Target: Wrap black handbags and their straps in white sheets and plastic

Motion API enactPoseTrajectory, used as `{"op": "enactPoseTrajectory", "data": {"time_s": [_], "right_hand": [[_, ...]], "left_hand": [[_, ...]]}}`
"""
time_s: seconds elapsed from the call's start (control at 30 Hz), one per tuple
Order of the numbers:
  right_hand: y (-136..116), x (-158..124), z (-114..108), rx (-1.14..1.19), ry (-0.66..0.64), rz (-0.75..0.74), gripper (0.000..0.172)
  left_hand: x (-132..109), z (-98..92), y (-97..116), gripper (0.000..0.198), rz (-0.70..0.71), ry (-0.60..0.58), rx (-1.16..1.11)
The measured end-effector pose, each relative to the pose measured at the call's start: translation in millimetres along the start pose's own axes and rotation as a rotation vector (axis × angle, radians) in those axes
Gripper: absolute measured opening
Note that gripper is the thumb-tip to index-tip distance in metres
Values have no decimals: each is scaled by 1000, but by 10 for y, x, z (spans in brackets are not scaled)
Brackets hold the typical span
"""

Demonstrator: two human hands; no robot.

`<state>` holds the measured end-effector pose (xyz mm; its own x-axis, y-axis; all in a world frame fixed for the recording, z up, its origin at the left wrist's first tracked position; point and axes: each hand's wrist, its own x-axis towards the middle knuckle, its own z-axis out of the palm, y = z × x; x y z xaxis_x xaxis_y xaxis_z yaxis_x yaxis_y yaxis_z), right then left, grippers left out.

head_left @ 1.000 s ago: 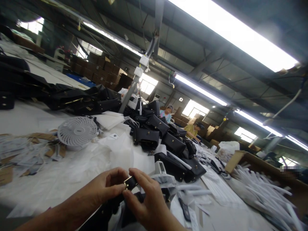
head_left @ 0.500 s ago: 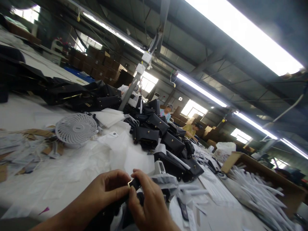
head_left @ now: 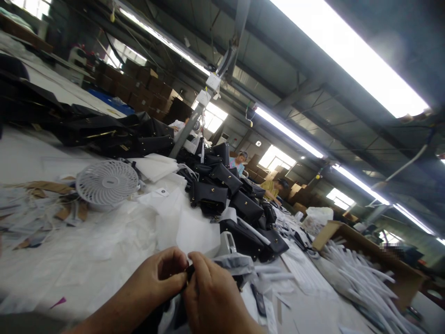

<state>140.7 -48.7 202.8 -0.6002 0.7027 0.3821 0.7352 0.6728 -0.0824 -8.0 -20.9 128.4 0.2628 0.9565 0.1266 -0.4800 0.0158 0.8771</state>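
Observation:
My left hand (head_left: 151,283) and my right hand (head_left: 215,297) meet at the bottom middle of the head view. Both pinch a black strap (head_left: 189,272) with gold-coloured metal on it; most of it is hidden by my fingers. The thumb and forefinger of my left hand close on one side. My right hand's fingers wrap over the other side, its back towards me. Beneath my hands lies dark material (head_left: 151,322), partly covered by my wrists, with pale wrapping beside it. Grey-white wrapping (head_left: 236,263) lies just beyond my right hand.
A white round fan (head_left: 107,183) stands on the table at left, near scattered tags (head_left: 31,218). Black handbags (head_left: 210,195) are heaped ahead. At right, a cardboard box (head_left: 378,264) holds white tubes (head_left: 358,273). A dark tool-like object (head_left: 257,299) lies nearby. Several people sit farther off.
My right hand has turned and closed further over the strap, so the gold buckle seen before is now mostly covered. The view has shifted slightly.

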Motion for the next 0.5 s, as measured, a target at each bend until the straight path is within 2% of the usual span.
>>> {"op": "enactPoseTrajectory", "data": {"time_s": [0.17,0.27,0.37,0.5], "right_hand": [[71,60,-209,142,36,91,50],[55,73,-368,265,27,77,49],[-25,77,-469,211,41,84,39],[-82,85,-443,142,-29,104,53]], "left_hand": [[-87,57,115,20,4,36,48],[-137,34,187,19,18,8,94],[-136,-39,153,23,5,-36,115],[-103,-115,48,30,29,-88,108]]}}
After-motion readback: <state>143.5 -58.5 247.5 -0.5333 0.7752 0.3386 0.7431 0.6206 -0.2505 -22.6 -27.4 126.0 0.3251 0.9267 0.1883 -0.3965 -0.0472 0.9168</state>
